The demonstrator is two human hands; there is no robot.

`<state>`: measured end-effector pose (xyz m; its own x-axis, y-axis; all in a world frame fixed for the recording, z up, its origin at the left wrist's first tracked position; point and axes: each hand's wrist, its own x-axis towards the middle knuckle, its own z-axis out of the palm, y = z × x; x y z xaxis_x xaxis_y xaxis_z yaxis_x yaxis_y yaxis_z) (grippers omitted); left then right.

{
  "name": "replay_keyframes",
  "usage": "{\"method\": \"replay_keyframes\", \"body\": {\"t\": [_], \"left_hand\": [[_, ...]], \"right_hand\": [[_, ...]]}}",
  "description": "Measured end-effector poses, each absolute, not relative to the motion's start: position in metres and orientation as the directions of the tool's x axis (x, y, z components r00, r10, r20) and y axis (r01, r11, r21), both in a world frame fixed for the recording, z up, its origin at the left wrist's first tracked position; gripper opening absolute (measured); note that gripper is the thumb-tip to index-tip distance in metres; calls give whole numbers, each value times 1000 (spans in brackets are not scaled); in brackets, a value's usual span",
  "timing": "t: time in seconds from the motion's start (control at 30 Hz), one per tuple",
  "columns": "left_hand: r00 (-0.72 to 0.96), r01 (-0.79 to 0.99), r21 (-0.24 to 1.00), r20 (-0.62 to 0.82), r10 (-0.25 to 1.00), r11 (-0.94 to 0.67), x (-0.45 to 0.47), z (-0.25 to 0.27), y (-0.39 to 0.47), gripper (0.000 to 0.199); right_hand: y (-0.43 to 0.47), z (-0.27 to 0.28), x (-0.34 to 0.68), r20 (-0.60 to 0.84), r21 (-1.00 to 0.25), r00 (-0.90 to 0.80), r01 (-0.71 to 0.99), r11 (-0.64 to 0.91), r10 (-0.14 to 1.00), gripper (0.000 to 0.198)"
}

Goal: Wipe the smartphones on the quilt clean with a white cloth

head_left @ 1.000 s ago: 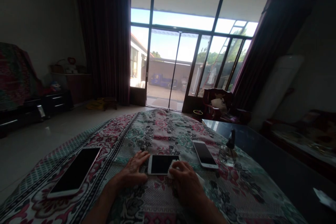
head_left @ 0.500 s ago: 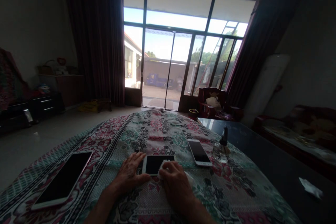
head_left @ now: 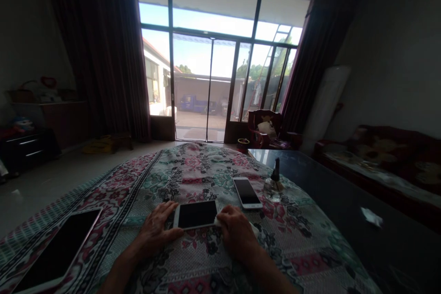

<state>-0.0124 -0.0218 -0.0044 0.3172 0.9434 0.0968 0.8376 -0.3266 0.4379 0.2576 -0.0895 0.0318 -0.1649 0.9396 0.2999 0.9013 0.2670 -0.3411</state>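
Middle phone [head_left: 197,214]: laid flat on the patterned tablecloth [head_left: 203,259], dark screen up, long way across, between the two hands.

Left hand [head_left: 156,225]: fingers spread, nothing clenched. The phone's left end is framed by fingers and thumb; whether it's actually being pressed can't be told, tbh.

Right hand [head_left: 237,229]: fingers curled, with a white wad [head_left: 217,222] grasped in them, right at the phone's right end.

Wad feel: soft and squashy by the look of it, next to no weight. Cloth or tissue can't be told from here.

Phone weight: light, probably. One hand should be plenty.

Phone stiffness: a rigid slab, no bend to be expected.

Screen slipperiness: smooth and likely slick, so the whole phone could easily be slid along the tablecloth if only one end is pushed.

Best hold: best taken by the long side edges, or steadied at the left end, with the glass left alone.

Fragility: the glass is best treated as crackable, corners especially.

Nearby stuff: a second phone [head_left: 247,193] and a clear bottle [head_left: 274,188] with a dark top can be seen beyond the right hand; a larger device [head_left: 58,252] is laid out lower left.
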Motion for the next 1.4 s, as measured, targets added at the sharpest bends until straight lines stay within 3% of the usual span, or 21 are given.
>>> {"method": "replay_keyframes", "body": {"t": [0.6,0.93,1.2,1.4], "left_hand": [[349,842,418,59,935,-341,-10,9,-23,77],[338,842,408,111,934,-353,-13,-4,-19,72],[332,845,412,95,938,-341,-8,6,-20,76],[409,851,322,91,908,-416,25,30,-23,84]], "right_hand": [[-31,49,244,171,-212,-56,973,92,984,24],[-48,38,244,239,-214,-72,969,125,968,27],[-70,19,253,425,-355,-77,902,244,902,16],[-70,16,253,458,-429,-23,870,244,888,17]]}}
